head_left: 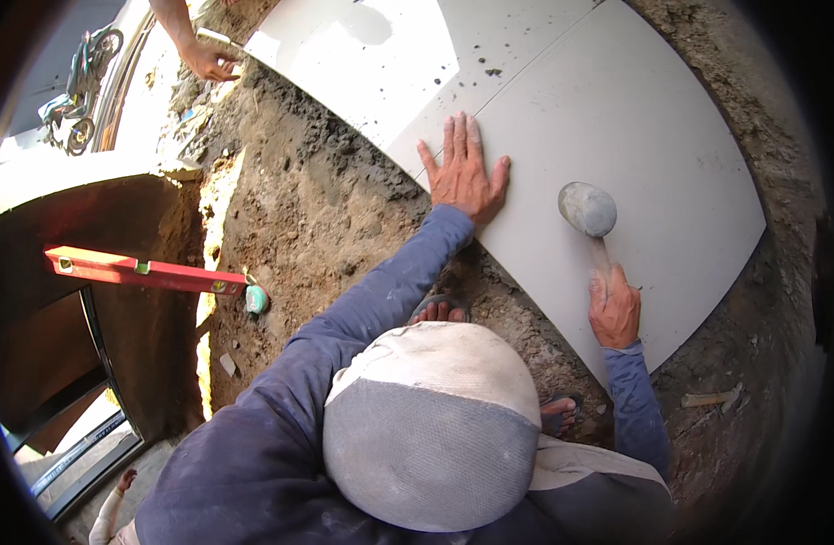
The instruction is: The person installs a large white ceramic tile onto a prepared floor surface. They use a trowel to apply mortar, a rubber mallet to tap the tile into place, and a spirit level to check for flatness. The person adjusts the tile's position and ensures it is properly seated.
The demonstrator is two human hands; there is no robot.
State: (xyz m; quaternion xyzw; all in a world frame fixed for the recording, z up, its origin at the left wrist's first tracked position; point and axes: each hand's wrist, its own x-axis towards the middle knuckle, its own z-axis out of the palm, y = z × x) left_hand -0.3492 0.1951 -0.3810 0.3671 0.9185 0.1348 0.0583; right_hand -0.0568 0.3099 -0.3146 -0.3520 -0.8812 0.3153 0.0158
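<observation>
My left hand (462,177) lies flat with fingers spread on a large pale grey tile (671,154), next to the seam with a second tile (362,82). In my right hand (615,309) is the handle of a mallet (588,209) with a rounded grey head. The head is over the nearer tile; whether it touches the surface I cannot tell. Dark crumbs of mortar are scattered on the tiles, mostly on the farther one. My sandalled feet are at the tile's near edge, partly hidden under my cap.
Rough soil (290,218) surrounds the tiles. At left lie a red spirit level (144,269) and a small teal tape measure or reel (256,300). Another person's hand (208,60) reaches in at top left. A stick-like piece (708,398) lies at right; a motorcycle (81,86) stands far left.
</observation>
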